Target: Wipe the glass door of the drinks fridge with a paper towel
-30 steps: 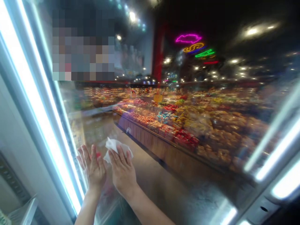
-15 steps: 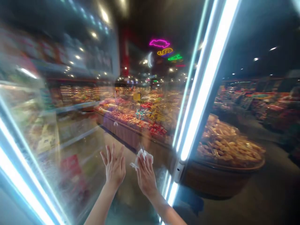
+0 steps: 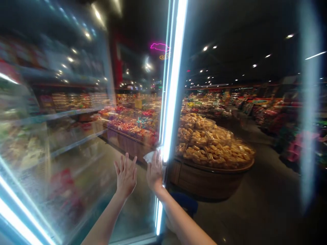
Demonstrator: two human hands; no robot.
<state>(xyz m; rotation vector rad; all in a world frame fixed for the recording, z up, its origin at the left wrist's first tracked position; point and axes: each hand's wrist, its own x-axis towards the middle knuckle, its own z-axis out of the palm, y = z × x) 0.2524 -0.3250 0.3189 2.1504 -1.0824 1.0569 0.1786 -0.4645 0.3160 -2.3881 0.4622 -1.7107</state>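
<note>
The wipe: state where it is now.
The wipe is just left of centre in the head view, under the right hand, left of the light strip.

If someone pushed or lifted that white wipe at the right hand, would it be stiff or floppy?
The white wipe is probably floppy: its visible corner looks thin and sheet-like. It is likely light, since little bulk shows beside the right hand. It seems unlikely to roll, looking flat rather than round, though part of it is hidden.

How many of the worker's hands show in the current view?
2: the left hand, spread open, and, to its right, the right hand over the white wipe, beside the bright light strip. Neither is hidden.
</note>
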